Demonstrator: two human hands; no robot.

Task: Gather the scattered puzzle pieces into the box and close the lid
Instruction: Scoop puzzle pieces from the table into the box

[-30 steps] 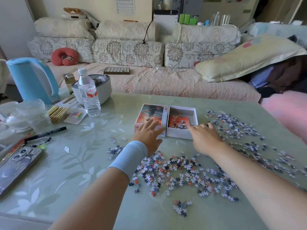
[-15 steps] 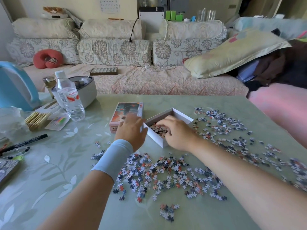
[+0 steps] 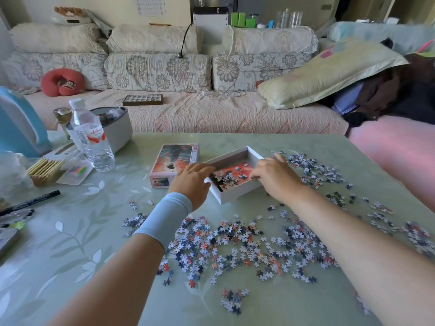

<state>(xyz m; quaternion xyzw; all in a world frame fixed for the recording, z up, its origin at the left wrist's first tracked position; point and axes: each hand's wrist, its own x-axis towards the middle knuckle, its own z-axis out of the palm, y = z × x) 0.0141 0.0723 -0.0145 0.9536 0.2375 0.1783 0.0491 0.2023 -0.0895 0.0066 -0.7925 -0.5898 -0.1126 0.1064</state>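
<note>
A white puzzle box (image 3: 237, 195) sits turned at an angle in the middle of the green table, with some pieces inside. Its lid (image 3: 174, 160), printed with a reddish picture, lies face up just left of it. My left hand (image 3: 191, 182), with a light blue wristband, grips the box's left corner. My right hand (image 3: 274, 177) holds the box's right wall. A wide spread of scattered puzzle pieces (image 3: 235, 248) covers the table in front of the box, and more pieces (image 3: 315, 170) lie to its right.
A water bottle (image 3: 93, 140), a white pot (image 3: 115, 128), a blue kettle (image 3: 18, 123), a stack of sticks (image 3: 43, 169) and a black marker (image 3: 30, 202) crowd the table's left side. A sofa (image 3: 188, 90) with cushions stands behind the table.
Both hands moved from beside the box onto it and turned it at an angle, closer to the near pile. The camera view shifted slightly.
</note>
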